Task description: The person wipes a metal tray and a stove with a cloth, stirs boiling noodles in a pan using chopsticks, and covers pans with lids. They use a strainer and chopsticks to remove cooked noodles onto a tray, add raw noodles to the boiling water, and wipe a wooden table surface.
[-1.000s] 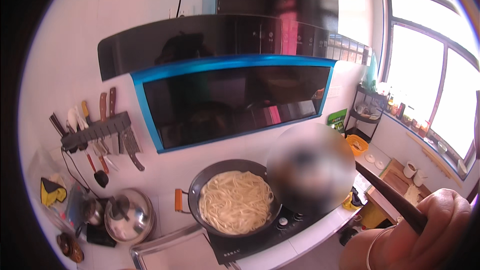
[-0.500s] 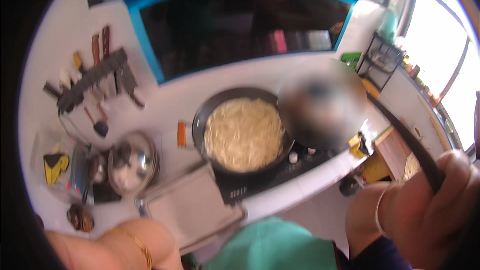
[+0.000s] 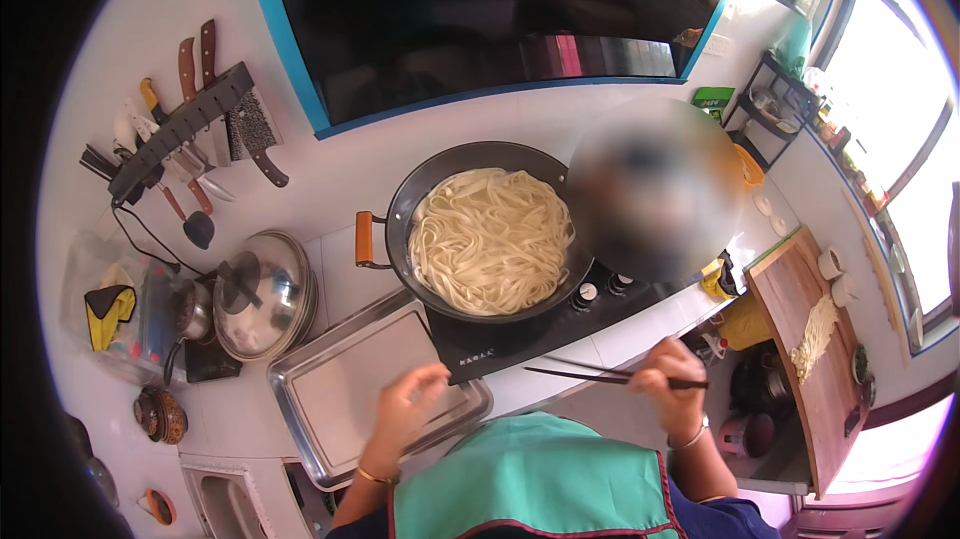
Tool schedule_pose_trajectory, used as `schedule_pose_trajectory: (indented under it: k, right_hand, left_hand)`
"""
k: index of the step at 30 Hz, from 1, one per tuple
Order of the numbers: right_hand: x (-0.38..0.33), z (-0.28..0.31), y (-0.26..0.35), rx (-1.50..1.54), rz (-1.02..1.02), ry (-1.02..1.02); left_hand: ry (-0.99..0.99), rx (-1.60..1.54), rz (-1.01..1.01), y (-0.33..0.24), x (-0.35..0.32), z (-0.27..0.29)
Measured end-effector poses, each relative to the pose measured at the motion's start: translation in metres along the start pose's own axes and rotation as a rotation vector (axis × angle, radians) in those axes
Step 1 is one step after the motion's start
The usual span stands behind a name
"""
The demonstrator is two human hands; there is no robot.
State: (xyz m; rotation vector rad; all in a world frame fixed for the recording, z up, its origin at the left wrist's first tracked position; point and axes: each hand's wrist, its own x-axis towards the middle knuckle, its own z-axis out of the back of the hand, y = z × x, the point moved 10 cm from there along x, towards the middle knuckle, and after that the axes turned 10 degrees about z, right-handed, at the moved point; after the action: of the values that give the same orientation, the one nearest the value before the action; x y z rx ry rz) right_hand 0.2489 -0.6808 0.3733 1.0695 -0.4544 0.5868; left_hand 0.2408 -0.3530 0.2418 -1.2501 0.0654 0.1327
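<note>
My right hand (image 3: 672, 384) is closed around a pair of dark chopsticks (image 3: 580, 375), their tips pointing left in front of the stove. Over the right part of a shallow metal tray (image 3: 340, 394), my left hand (image 3: 410, 401) hangs with its fingers apart and nothing in it. Beyond the hands, a black wok (image 3: 400, 214) with a wooden side handle stands on the black stove (image 3: 475, 359). Wide pale noodles (image 3: 490, 244) lie in liquid inside the wok. Neither hand touches the wok.
Right of the wok is a round blurred shape (image 3: 655, 189). Stacked metal lids (image 3: 265, 304) sit left of the tray, below a wall rack (image 3: 185, 134) of knives. At right, a wooden board (image 3: 790, 289) bears more noodles (image 3: 815, 339). A range hood (image 3: 500, 29) overhangs the stove.
My right hand has come down and left from the right edge, with the chopsticks now near the stove front. My left hand has come into view above the tray.
</note>
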Motion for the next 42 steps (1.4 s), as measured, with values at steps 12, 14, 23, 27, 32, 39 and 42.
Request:
schedule_pose_trajectory:
  k: [12, 14, 23, 27, 32, 39, 42]
  right_hand:
    - [-0.054, -0.150, -0.075, 0.450, -0.478, 0.335]
    - [-0.084, -0.168, -0.088, 0.565, -0.643, 0.348]
    - [-0.102, -0.170, -0.053, 0.640, -0.819, 0.199]
    - [-0.056, -0.086, -0.030, 0.232, -0.528, 0.024]
    - [0.020, 0.007, 0.018, 0.379, -0.197, -0.431]
    - [0.135, -0.120, -0.057, -0.146, -0.204, 0.337]
    - [0.151, -0.166, -0.112, -0.138, -0.325, 0.432]
  left_hand:
    - [0.423, 0.137, -0.229, -0.030, 0.006, -0.077]
    - [0.529, 0.126, -0.160, -0.020, 0.000, -0.087]
    - [0.607, 0.103, -0.194, -0.004, -0.001, -0.099]
    - [0.376, 0.113, -0.414, -0.042, -0.002, -0.060]
    - [0.034, -0.202, -0.212, -0.011, 0.016, 0.029]
    - [-0.090, -0.225, -0.065, 0.029, -0.020, 0.061]
    - [-0.126, -0.274, -0.023, 0.053, -0.035, 0.063]
